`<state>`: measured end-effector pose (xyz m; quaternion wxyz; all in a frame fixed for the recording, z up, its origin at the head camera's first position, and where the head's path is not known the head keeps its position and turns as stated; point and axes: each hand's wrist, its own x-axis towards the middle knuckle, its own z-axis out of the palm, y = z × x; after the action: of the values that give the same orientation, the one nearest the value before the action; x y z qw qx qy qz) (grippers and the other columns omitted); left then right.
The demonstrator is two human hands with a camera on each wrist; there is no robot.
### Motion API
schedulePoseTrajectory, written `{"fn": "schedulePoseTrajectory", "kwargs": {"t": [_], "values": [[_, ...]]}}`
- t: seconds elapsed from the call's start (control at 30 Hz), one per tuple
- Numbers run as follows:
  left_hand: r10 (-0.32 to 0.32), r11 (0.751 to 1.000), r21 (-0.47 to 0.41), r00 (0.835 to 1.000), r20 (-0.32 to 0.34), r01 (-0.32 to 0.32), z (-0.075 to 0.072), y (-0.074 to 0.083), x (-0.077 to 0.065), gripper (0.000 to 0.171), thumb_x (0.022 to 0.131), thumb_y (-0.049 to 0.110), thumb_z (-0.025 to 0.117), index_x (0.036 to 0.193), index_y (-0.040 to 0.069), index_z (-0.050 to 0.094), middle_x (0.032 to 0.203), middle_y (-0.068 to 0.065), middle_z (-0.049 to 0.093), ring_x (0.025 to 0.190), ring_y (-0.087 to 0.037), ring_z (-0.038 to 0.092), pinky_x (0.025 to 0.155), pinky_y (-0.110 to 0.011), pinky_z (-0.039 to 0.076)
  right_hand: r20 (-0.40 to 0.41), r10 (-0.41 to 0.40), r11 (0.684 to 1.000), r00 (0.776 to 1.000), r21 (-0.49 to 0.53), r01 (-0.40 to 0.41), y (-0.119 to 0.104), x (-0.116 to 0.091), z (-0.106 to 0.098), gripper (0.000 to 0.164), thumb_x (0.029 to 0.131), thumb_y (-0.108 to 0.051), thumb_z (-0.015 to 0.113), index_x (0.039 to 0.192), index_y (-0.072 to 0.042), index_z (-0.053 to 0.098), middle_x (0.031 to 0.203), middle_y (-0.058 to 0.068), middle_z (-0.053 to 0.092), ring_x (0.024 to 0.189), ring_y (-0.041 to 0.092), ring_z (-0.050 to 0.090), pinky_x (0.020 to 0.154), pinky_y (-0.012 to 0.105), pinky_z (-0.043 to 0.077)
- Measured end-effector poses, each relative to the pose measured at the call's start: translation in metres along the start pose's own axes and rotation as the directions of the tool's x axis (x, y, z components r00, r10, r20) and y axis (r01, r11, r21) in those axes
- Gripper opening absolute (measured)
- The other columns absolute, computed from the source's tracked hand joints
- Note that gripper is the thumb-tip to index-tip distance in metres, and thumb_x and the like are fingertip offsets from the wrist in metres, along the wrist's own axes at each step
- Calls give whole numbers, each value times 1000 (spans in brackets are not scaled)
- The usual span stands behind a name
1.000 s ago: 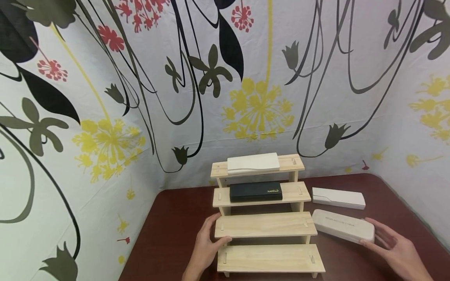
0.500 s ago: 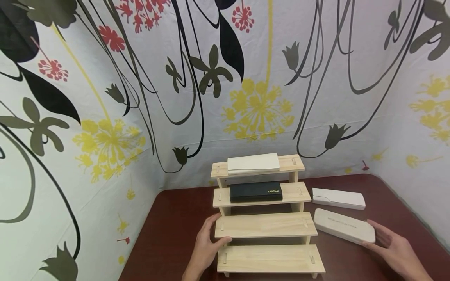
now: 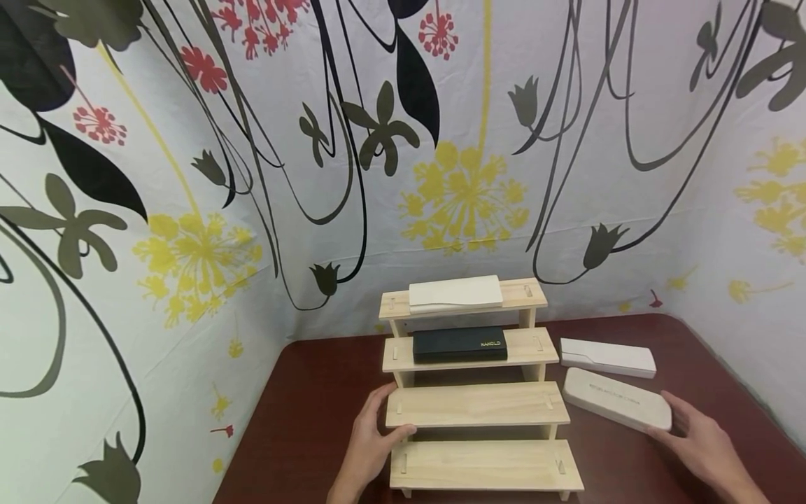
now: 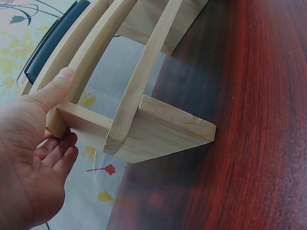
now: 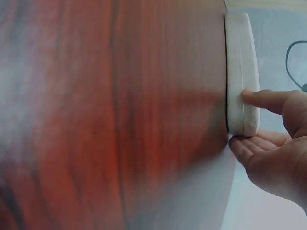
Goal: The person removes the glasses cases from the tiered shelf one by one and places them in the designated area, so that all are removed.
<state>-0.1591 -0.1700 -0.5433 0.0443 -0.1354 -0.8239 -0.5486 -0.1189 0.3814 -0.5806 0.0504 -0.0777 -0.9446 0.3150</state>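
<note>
A stepped wooden display stand (image 3: 478, 404) with several shelves stands on the dark red table. My left hand (image 3: 368, 435) grips its left side at the second shelf from the front. In the left wrist view the thumb lies over that shelf's edge, with fingers (image 4: 64, 148) curled below. To the right of the stand, my right hand (image 3: 705, 444) holds the near right end of an off-white glasses case (image 3: 617, 399). In the right wrist view the thumb presses the case's side (image 5: 242, 57), and the other fingers are at its end. The case lies slanted, its far end close to the stand.
A white folded-flap case (image 3: 455, 292) lies on the top shelf. One shelf down sits a black box (image 3: 460, 344) with gold lettering. Another white case (image 3: 607, 357) rests on the table (image 3: 283, 413) behind the glasses case. Patterned cloth walls (image 3: 252, 175) enclose the table's back and sides.
The off-white glasses case has shifted slightly back, away from me, along with my right hand. My left hand and the stand stay put; the view has drifted a little.
</note>
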Motion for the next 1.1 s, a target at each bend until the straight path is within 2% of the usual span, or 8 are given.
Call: {"fn": "schedulePoseTrajectory", "kwargs": {"t": [0.1, 0.23, 0.4, 0.63, 0.9, 1.1], "values": [[1, 1000, 2, 1000, 0, -1, 0, 0, 0, 82, 83, 39, 92, 153, 20, 54, 153, -2, 54, 148, -31, 43, 119, -62, 34, 32, 12, 999, 999, -45, -11, -4, -1, 0, 103, 94, -38, 83, 148, 28, 25, 137, 55, 38, 123, 72, 45, 94, 77, 44], [-7, 1000, 13, 1000, -2, 7, 0, 0, 1, 83, 82, 41, 92, 153, 21, 54, 153, 0, 54, 148, -27, 43, 120, -60, 35, 25, 25, 997, 999, -79, -23, -8, -1, 2, 108, 94, -42, 82, 147, 31, 23, 137, 56, 35, 123, 74, 41, 94, 77, 43], [-1, 1000, 19, 1000, -3, 1, 0, 0, 1, 83, 82, 43, 92, 153, 22, 54, 152, 2, 54, 147, -25, 44, 119, -58, 36, -20, 44, 996, 999, -81, -46, -10, 3, 5, 97, 95, -34, 82, 144, 32, 29, 136, 55, 37, 122, 73, 43, 95, 77, 43], [0, 1000, 20, 1000, -2, 0, -1, 0, 0, 82, 83, 42, 91, 153, 22, 54, 152, 2, 54, 148, -27, 44, 119, -59, 36, -30, 67, 995, 997, -66, -69, -8, 7, 5, 95, 95, -33, 81, 144, 30, 30, 136, 55, 38, 123, 72, 42, 96, 77, 42], [-5, 1000, 21, 1000, 4, 5, -1, 1, 0, 81, 84, 42, 91, 154, 21, 53, 153, 0, 54, 148, -29, 43, 119, -60, 35, -92, 25, 997, 995, -68, -31, -6, 9, 9, 81, 98, -24, 77, 143, 29, 33, 133, 55, 41, 120, 73, 45, 93, 77, 43], [-9, 1000, 18, 1000, 2, 8, -1, 2, 0, 84, 83, 43, 91, 154, 20, 53, 153, 0, 54, 148, -27, 44, 120, -59, 34, -142, 27, 998, 990, -49, -34, -9, 10, 11, 69, 99, -19, 75, 141, 23, 39, 129, 50, 51, 118, 71, 48, 91, 78, 42]]}}
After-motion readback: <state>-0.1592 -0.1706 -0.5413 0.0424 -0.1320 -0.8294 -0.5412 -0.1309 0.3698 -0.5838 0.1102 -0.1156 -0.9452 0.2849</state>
